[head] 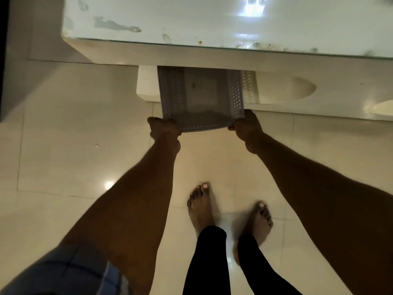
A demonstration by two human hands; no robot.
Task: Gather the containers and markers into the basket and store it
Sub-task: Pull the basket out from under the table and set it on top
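A grey perforated plastic basket [234, 96] sits low at the middle of the head view, its far end under the white table top [191, 20]. My left hand [163, 129] grips the basket's near left corner. My right hand [247, 126] grips its near right corner. The basket's inside looks blurred and I cannot make out containers or markers in it. It rests partly over the table's lower shelf [146, 84].
The white table has a worn, reflective top and a thick front edge [212, 58]. Its lower shelf has curved cut-outs [297, 88] to the right. Glossy cream floor tiles [63, 145] spread around. My bare feet [202, 207] stand just behind the basket.
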